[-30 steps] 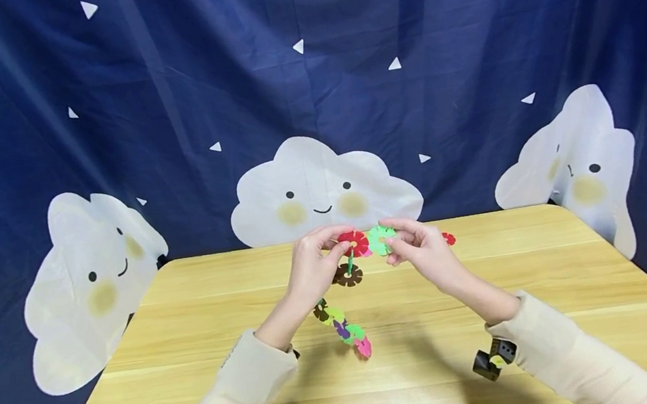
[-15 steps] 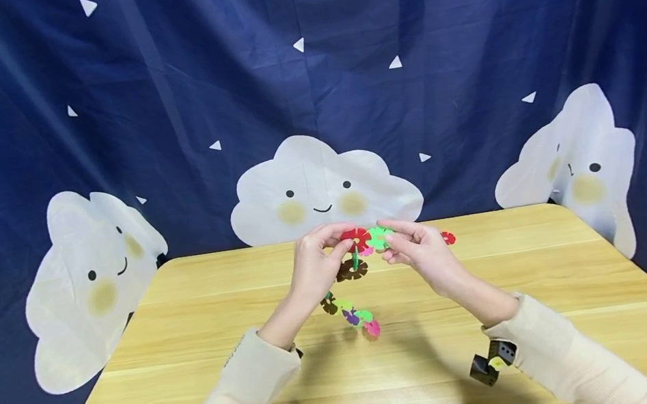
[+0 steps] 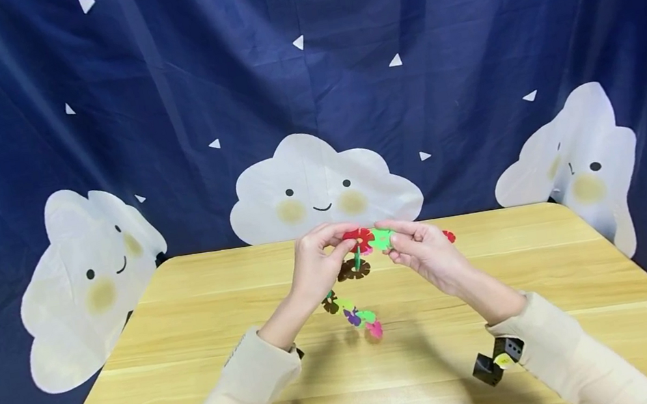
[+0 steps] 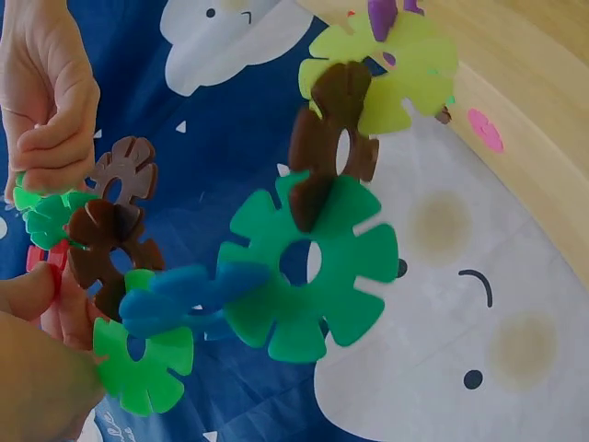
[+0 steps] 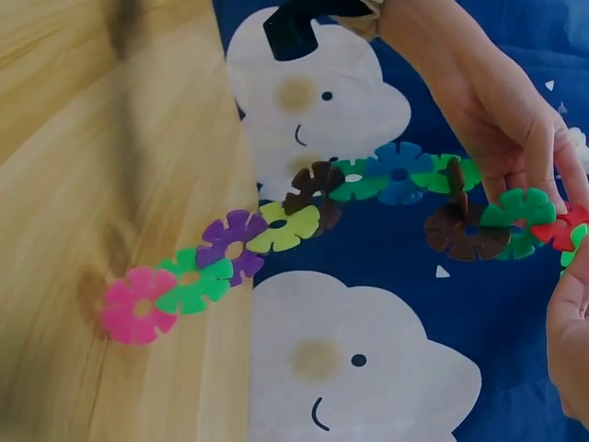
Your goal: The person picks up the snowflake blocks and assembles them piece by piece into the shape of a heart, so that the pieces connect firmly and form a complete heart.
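My left hand (image 3: 315, 263) pinches a red flower-shaped disc (image 3: 357, 240) between thumb and fingers above the far part of the table. In my right hand (image 3: 430, 252), thumb and index finger pinch a light green disc (image 3: 381, 239) whose edge meets the red one. From the red disc a chain of linked slotted discs hangs below the left hand. It includes a dark green disc (image 5: 520, 219), a brown disc (image 5: 467, 232), a blue disc (image 5: 398, 174), a yellow disc (image 5: 285, 226), a purple disc (image 5: 233, 247) and a pink disc (image 5: 138, 307) at its free end.
A wooden table (image 3: 200, 385) reaches back to a dark blue curtain (image 3: 306, 80) with white clouds. Another red piece (image 3: 449, 236) lies near the far edge, behind the right hand. A black device (image 3: 497, 360) hangs at the right cuff.
The red and light green discs have come together, edges now overlapping. The hanging chain has swung slightly to the right and away. Both hands keep their pinch.
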`<control>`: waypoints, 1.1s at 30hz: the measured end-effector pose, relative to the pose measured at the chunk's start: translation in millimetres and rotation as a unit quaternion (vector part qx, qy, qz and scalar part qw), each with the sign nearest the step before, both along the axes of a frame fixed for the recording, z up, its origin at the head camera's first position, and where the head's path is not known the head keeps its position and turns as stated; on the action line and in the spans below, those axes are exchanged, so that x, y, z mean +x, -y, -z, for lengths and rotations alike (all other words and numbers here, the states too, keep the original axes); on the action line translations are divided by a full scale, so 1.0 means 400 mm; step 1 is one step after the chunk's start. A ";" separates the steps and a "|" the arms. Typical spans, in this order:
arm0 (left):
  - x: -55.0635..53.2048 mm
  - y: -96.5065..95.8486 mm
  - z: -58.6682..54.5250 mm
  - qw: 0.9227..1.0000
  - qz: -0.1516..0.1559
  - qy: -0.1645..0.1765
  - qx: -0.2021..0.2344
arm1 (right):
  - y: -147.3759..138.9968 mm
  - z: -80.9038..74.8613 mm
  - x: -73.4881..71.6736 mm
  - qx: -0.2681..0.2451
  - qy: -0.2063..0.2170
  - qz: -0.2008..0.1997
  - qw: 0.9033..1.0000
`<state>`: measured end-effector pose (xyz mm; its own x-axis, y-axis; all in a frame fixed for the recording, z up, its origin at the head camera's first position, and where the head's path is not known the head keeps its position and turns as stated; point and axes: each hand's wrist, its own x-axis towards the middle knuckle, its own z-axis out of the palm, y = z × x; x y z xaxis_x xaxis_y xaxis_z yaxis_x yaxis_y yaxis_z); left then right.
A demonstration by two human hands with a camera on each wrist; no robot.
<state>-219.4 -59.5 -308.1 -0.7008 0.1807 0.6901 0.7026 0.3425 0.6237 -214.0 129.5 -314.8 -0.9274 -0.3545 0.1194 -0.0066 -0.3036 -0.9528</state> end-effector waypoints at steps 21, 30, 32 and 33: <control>0.004 -0.017 -0.005 0.999 0.020 -0.033 0.020 | -0.009 -0.018 0.005 0.012 -0.001 -0.009 1.000; 0.004 -0.010 -0.041 0.999 0.016 0.014 0.025 | -0.022 -0.035 -0.001 0.027 -0.057 -0.048 0.997; 0.006 -0.009 -0.043 0.999 0.011 0.016 0.028 | -0.025 -0.033 -0.001 0.028 -0.063 -0.050 0.996; 0.006 -0.008 -0.043 0.999 0.009 0.016 0.030 | -0.025 -0.032 -0.001 0.028 -0.064 -0.049 0.996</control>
